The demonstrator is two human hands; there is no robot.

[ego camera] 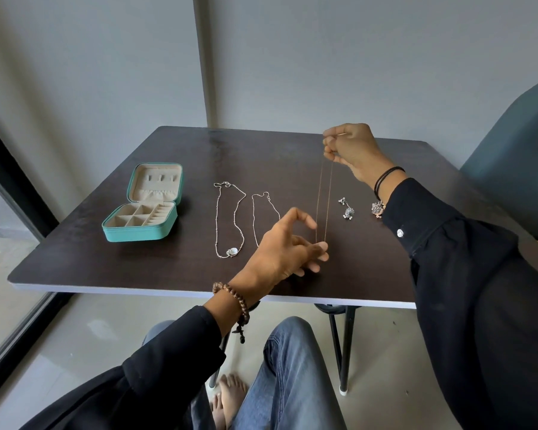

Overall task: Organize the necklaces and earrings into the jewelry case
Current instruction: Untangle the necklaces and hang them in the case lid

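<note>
A thin gold chain necklace (323, 197) hangs stretched between my hands above the dark table (137, 268). My right hand (351, 152) pinches its top end up high. My left hand (288, 246) pinches its bottom end near the table. Two silver necklaces lie flat: one with a white oval pendant (230, 218), and a second necklace (257, 218) partly hidden by my left hand. A pair of silver earrings (346, 207) lies right of the chain. The teal jewelry case (143, 226) stands open at the left, its compartments holding nothing I can see.
A small rose-gold piece (378, 209) lies by my right wrist. A teal chair back (516, 144) stands at the right. The table's front edge (168, 291) is near my knees, a window frame runs along the left.
</note>
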